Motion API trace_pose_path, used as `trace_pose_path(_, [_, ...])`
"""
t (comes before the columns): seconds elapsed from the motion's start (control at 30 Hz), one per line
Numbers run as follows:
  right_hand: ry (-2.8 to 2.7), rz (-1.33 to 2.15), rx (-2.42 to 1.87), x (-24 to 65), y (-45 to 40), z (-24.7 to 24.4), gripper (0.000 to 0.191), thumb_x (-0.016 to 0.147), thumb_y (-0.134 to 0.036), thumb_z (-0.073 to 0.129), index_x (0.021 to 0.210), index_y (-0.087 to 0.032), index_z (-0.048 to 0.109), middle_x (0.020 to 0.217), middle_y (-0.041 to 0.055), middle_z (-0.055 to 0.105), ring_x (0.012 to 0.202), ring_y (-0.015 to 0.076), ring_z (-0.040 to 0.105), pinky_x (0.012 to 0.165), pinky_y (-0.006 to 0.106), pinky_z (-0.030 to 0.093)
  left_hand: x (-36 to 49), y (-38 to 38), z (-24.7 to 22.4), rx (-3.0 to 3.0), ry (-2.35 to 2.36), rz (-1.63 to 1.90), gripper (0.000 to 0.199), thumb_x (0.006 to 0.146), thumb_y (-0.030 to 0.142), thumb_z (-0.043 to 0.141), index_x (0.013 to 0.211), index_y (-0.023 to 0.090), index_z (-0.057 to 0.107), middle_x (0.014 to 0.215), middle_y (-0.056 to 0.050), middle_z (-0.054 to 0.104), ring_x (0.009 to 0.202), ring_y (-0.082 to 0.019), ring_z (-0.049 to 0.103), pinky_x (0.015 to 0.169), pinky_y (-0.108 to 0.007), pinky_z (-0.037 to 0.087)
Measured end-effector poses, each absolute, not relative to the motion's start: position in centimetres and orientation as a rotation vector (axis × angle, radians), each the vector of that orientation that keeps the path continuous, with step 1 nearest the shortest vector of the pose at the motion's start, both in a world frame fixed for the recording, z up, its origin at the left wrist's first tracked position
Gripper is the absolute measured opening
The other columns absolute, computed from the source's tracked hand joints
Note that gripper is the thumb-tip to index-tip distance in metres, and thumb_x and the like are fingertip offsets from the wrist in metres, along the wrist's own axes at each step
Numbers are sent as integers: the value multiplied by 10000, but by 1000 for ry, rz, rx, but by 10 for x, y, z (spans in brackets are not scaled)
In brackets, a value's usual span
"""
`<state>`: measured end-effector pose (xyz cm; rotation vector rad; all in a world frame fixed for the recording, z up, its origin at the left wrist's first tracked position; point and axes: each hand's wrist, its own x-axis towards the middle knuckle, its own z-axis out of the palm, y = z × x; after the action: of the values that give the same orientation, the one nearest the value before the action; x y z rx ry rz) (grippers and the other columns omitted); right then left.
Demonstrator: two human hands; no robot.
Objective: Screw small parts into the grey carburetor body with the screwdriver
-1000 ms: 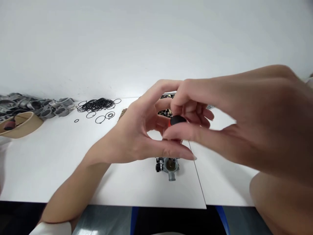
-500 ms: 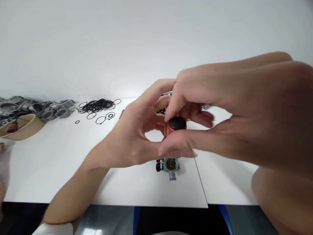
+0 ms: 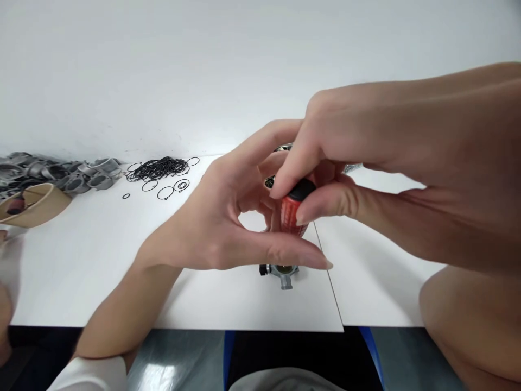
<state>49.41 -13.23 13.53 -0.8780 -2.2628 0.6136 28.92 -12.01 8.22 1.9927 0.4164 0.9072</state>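
My right hand (image 3: 366,157) pinches a red-handled screwdriver (image 3: 292,213) with a black end cap between thumb and fingers. The handle points up toward me, and its lower end is hidden. My left hand (image 3: 232,212) curls around below and behind the handle, thumb stretched out to the right. What its fingertips hold, if anything, is hidden behind the handle and the other hand. Beneath both hands a small grey metal carburetor (image 3: 286,281) with a black knob lies on the white table, partly covered by my left thumb.
A pile of black rubber rings (image 3: 157,169) lies at the back, with several loose rings before it. Grey metal carburetor bodies (image 3: 97,174) are heaped at the left. A tan bowl (image 3: 52,203) there holds a red-handled tool. Another person's arm shows at the left edge. A seam (image 3: 331,277) crosses the table.
My right thumb has lifted away from my left thumb, so more of the red handle shows. The handle tilts slightly more. The whole view has shifted slightly.
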Motion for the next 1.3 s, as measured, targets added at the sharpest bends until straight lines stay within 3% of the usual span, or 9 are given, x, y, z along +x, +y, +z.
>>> trace_pose_path(0.17, [-2377, 610, -993, 490, -132, 141, 191, 948, -300, 529, 896, -311, 712, 839, -103, 682, 698, 71, 657, 504, 132, 435, 298, -122, 77, 1878, 442, 1112, 413, 658, 44, 827, 978, 233, 648, 950, 40, 715, 781, -107, 707, 587, -147, 629])
trace_pose_path(0.23, [-2478, 568, -844, 494, -123, 137, 90, 877, -280, 642, 949, -319, 678, 883, -113, 667, 706, 70, 632, 551, 160, 467, 300, -121, 76, 1886, 443, 1118, 411, 659, 57, 832, 991, 226, 658, 912, 41, 718, 739, -104, 705, 600, -162, 645])
trace_pose_path(0.37, [-2339, 627, -610, 517, -99, 123, 241, 816, -388, 716, 981, -261, 595, 925, -107, 598, 793, 69, 598, 708, 239, 498, 300, -118, 77, 1906, 496, 1142, 589, 618, 87, 869, 1148, 223, 651, 851, 5, 706, 676, -146, 675, 536, -256, 642])
trace_pose_path(0.5, [-2480, 661, -870, 532, -91, 90, 240, 872, -448, 644, 996, -245, 618, 841, -64, 602, 716, 82, 586, 594, 256, 466, 300, -115, 79, 1958, 538, 1124, 310, 692, 105, 815, 979, 187, 727, 743, -4, 674, 604, -112, 609, 510, -228, 578])
trace_pose_path(0.57, [-2584, 810, -900, 525, -98, 60, 384, 808, -509, 718, 1061, -234, 628, 804, -21, 611, 645, 116, 570, 507, 258, 454, 300, -116, 80, 1982, 557, 1102, 208, 721, 118, 792, 912, 178, 734, 787, -16, 684, 621, -107, 609, 506, -228, 554])
trace_pose_path(0.67, [-2587, 936, -934, 505, -117, 14, 583, 768, -580, 733, 1206, -228, 578, 1030, 52, 631, 779, 195, 623, 593, 325, 507, 299, -117, 80, 2010, 536, 1148, 221, 688, 139, 830, 891, 175, 750, 745, -15, 667, 623, -104, 591, 504, -240, 541])
trace_pose_path(0.8, [-2482, 980, -1021, 487, -135, -15, 431, 811, -466, 725, 1145, -228, 595, 1123, 50, 609, 912, 226, 618, 733, 348, 501, 293, -118, 81, 2058, 444, 1115, 353, 653, 187, 869, 989, 229, 766, 763, -24, 698, 630, -130, 630, 475, -238, 555])
trace_pose_path(1.03, [-2472, 1025, -975, 487, -133, -14, 332, 775, -374, 758, 1043, -231, 624, 1071, 35, 604, 875, 206, 598, 742, 330, 490, 285, -127, 88, 1946, 444, 919, 272, 862, 138, 640, 1112, 217, 711, 916, -83, 710, 746, -170, 684, 489, -239, 577])
trace_pose_path(1.3, [-2433, 916, -975, 479, -141, -22, 347, 783, -336, 737, 1069, -210, 587, 1075, 50, 595, 868, 207, 604, 740, 340, 509, 291, -125, 87, 2077, 347, 1052, 262, 687, 135, 838, 930, 162, 743, 712, -50, 655, 630, -109, 569, 447, -200, 485])
